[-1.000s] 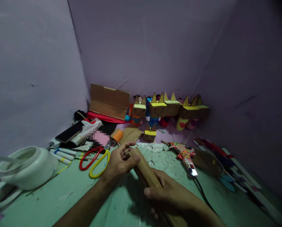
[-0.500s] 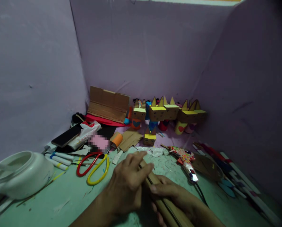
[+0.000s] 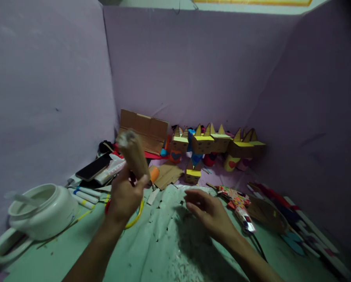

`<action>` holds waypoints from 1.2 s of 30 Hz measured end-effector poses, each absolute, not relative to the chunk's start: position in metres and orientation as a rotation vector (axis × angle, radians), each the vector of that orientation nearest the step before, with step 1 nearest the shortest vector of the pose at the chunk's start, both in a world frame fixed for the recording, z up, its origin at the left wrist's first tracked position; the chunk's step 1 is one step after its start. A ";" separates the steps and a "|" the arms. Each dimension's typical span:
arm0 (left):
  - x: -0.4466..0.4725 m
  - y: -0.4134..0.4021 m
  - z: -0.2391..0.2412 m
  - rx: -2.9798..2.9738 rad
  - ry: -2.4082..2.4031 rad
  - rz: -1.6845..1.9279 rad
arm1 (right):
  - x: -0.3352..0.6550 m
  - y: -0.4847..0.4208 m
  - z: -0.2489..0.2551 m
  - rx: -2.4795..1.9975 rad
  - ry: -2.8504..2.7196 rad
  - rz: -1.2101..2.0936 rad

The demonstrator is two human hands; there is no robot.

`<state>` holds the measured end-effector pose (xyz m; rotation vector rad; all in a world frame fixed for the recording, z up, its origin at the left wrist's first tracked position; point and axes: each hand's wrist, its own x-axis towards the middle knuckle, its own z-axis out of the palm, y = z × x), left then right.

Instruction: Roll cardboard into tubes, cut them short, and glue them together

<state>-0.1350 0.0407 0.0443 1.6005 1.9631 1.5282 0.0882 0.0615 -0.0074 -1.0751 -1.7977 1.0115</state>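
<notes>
Left grip (image 3: 124, 197): fingers closed firmly round the lower end of a cardboard roll (image 3: 134, 154), thumb across the front. Roll held up off the tabletop (image 3: 75, 250), tilted a little to the left, its top end blurred. Right grip (image 3: 211, 213): open and holding nothing, palm down, fingers loosely spread, low over a crumpled pale sheet (image 3: 163, 239) on the green tabletop. Contact with the sheet impossible to tell. Roll well clear of the right grip.

Just under and behind the left grip, scissors (image 3: 135, 219), mostly hidden, one yellow loop showing. Far to the left, a white pot (image 3: 46, 213) with a pale utensil (image 3: 19, 197) across its mouth. Beyond the pot, white markers (image 3: 85, 194) side by side, then a dark phone (image 3: 94, 166) on a heap of wrappers. Beside the right grip on its right, a brightly patterned glue gun (image 3: 237, 201) flat on the tabletop, black cord (image 3: 257, 244) trailing toward the near edge. Farther right, a brown cardboard oval (image 3: 266, 213) and long sticks (image 3: 310, 231) along the wall.

Behind the roll, an orange tube (image 3: 154, 172) and flat cardboard scraps (image 3: 168, 174). Near them, one small box figure (image 3: 192, 175) with a yellow top. At the back, a row of cardboard figures (image 3: 213, 143) with pointed ears against the purple wall (image 3: 178, 70). On the left there, a folded cardboard sheet (image 3: 144, 127), leaning.
</notes>
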 end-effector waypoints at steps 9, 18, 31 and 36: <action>-0.164 0.053 0.046 1.375 2.121 1.495 | -0.024 0.145 0.026 -0.675 -2.735 0.133; -0.143 0.041 0.055 1.457 1.827 1.431 | 0.014 0.127 0.019 -0.952 -2.401 0.248; -0.054 0.013 0.009 1.685 1.278 0.888 | 0.140 0.018 -0.030 -1.049 -1.722 1.123; -0.054 0.012 -0.004 1.679 1.259 0.829 | 0.141 0.018 -0.032 -0.997 -1.804 1.075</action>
